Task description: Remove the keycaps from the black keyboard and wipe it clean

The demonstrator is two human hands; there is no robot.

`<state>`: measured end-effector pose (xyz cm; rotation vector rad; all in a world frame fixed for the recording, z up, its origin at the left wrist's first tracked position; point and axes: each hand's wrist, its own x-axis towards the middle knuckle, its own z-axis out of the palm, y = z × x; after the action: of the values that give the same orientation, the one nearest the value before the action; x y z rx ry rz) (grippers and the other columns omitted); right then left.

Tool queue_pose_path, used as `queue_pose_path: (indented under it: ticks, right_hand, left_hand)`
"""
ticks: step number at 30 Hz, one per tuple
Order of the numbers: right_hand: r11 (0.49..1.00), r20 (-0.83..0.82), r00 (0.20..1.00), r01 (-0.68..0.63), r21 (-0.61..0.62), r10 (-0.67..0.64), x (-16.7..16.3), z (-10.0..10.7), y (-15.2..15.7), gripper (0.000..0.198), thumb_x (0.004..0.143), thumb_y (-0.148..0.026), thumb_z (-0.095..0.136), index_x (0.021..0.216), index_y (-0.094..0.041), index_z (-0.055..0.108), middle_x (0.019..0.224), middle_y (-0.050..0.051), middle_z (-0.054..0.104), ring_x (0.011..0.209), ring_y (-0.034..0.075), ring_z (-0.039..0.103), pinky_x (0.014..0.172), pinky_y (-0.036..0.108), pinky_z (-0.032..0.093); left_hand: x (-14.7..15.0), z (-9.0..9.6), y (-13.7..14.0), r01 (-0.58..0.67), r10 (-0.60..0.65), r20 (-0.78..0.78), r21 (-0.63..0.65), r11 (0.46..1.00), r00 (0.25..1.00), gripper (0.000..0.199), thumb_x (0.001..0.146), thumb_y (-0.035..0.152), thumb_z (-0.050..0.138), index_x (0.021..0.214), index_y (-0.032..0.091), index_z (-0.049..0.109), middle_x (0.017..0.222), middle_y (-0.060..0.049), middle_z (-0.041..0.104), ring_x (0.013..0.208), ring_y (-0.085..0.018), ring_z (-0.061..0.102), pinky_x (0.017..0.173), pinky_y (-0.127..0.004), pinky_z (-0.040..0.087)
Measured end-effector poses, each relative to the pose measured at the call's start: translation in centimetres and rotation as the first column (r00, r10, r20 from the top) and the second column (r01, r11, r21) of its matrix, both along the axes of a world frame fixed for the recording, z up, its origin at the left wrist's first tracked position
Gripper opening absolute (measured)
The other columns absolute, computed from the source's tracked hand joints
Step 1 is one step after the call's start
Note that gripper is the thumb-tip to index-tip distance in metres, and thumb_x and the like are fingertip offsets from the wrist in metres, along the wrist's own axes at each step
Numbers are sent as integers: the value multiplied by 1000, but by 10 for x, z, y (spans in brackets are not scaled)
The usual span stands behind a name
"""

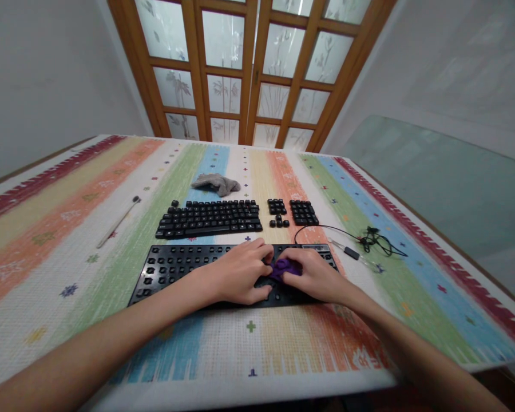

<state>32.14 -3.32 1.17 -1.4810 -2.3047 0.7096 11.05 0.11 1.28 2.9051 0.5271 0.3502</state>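
Observation:
A black keyboard base (171, 266) with its keycaps off lies flat before me, bare key posts showing across it. My right hand (311, 272) is closed on a bunched purple cloth (285, 268), which it presses against the right-hand part of the base. Just left of the cloth, my left hand (242, 272) rests on the base with the thumb apart from the bent fingers. Its fingertips come close to the cloth; whether they touch it I cannot tell. Both hands and the left forearm hide much of the base's middle and lower edge.
Behind the base, loose keycaps (210, 218) sit in keyboard order, with a number-pad block (304, 212) at right. A grey cloth (217, 183) lies farther back. At left is a thin brush (119, 221). A coiled cable (375, 240) lies right, on the striped tablecloth (68, 332).

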Motion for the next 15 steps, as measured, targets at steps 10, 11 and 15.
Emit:
queue_pose_path:
  ticks: [10, 11, 15]
  right_hand:
    - [999, -25, 999, 45, -14, -45, 16, 0, -3, 14, 76, -16, 58, 87, -15, 66, 80, 4, 68, 72, 17, 59, 67, 27, 39]
    - [999, -26, 999, 45, -16, -45, 17, 0, -3, 14, 76, -17, 58, 87, -15, 66, 80, 4, 68, 72, 17, 59, 67, 27, 39]
    - [999, -21, 999, 41, -18, -41, 19, 0, -3, 14, 77, -18, 57, 87, -15, 66, 78, 3, 67, 70, 17, 57, 66, 27, 38]
  left_hand:
    - [15, 2, 2, 28, -28, -37, 6, 1000, 999, 26, 82, 38, 67, 86, 14, 74, 103, -12, 60, 97, -26, 53, 90, -39, 47]
    - [16, 2, 2, 27, -27, -34, 5, 1000, 999, 26, 82, 38, 67, 87, 14, 75, 105, -12, 59, 99, -26, 53, 91, -39, 47]
    - [20, 4, 4, 26, -26, -29, -3, 1000, 999, 25, 83, 37, 67, 88, 14, 76, 110, -13, 59, 102, -27, 53, 94, -40, 46]
